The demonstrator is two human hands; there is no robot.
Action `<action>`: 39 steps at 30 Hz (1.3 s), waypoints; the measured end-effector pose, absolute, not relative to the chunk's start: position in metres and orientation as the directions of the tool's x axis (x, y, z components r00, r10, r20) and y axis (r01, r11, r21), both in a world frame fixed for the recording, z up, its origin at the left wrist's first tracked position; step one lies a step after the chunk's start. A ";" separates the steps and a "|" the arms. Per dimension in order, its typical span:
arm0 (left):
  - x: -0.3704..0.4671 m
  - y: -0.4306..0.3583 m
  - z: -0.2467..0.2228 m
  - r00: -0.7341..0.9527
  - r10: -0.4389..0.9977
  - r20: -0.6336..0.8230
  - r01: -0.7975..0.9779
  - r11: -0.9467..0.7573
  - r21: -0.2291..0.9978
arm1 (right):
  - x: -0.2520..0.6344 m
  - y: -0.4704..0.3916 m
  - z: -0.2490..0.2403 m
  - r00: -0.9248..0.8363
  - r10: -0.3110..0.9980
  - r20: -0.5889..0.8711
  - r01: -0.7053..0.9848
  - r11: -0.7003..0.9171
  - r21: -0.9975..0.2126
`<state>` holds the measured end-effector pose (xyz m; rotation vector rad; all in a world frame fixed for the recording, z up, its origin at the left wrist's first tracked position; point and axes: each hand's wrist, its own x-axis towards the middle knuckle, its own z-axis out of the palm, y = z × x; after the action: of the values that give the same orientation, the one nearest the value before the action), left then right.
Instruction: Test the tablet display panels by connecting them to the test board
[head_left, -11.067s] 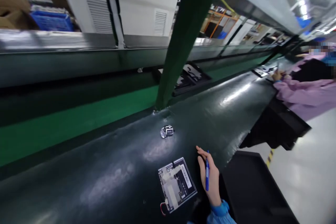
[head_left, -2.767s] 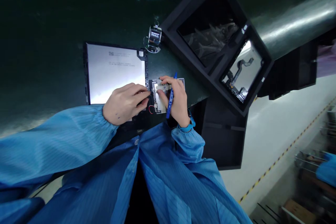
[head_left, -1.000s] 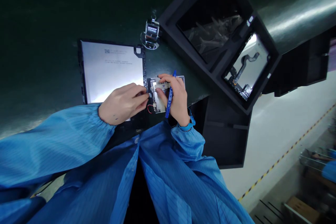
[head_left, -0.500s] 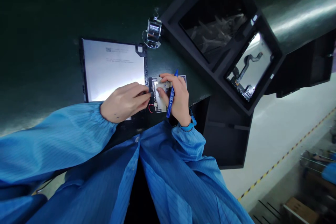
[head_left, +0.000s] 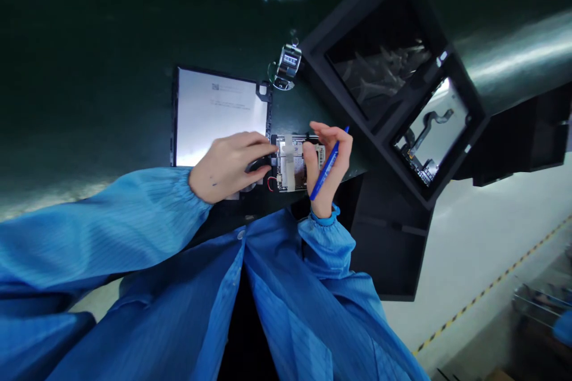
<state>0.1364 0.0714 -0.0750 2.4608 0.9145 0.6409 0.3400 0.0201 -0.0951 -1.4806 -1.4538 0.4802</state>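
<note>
I count two hands on my feed, one left hand (head_left: 229,165) and one right hand (head_left: 338,170); two blue sleeves (head_left: 116,223); one blue pen (head_left: 329,168); one circuit-board assembly (head_left: 290,168); two pale-backed panels (head_left: 218,116); one metal counter (head_left: 288,64); at least three black trays (head_left: 339,92), the farther ones too dim for me to count.

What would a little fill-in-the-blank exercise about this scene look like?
1. The pen in the person's right hand is ____.
2. The thin wire at the small device's corner is ____.
3. The black tray holding clear plastic lies to the person's ____.
4. The floor stripe is black and ____.

Missing words: blue; red; right; yellow.
</note>
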 end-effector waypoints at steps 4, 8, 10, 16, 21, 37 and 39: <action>0.071 0.062 -0.043 0.418 0.905 0.074 0.488 -0.292 0.823 | 0.343 0.016 -0.080 -0.291 0.932 0.215 0.598 0.353 -0.720; 0.011 0.039 -0.034 0.120 0.909 -0.398 0.397 0.324 0.859 | 0.338 0.014 -0.078 -0.524 0.851 0.019 0.684 0.435 -0.585; 0.006 0.033 -0.033 0.085 0.813 -0.576 0.231 0.546 0.805 | 0.334 0.015 -0.082 -0.536 0.844 -0.011 0.698 0.436 -0.568; 0.040 0.044 -0.023 -0.003 0.600 -0.800 -0.044 0.799 0.600 | 0.341 0.019 -0.085 -0.540 0.841 -0.026 0.645 0.394 -0.655; 0.061 0.033 0.001 0.311 0.806 -0.503 -0.115 0.557 0.822 | 0.342 0.014 -0.052 -0.366 0.927 0.081 0.284 0.194 -0.939; 0.087 0.056 -0.064 0.143 0.833 -0.534 -0.451 0.535 0.714 | 0.285 0.013 -0.036 0.158 0.977 0.140 0.096 0.126 -0.987; 0.085 0.058 -0.057 0.120 0.753 -0.647 -0.420 0.629 0.654 | 0.278 0.012 -0.047 0.118 0.980 0.161 0.092 0.150 -0.984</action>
<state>0.0851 0.0577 -0.0566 0.3467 1.1632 0.8827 0.2780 0.0124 -0.0473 -1.2085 -1.2459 0.9628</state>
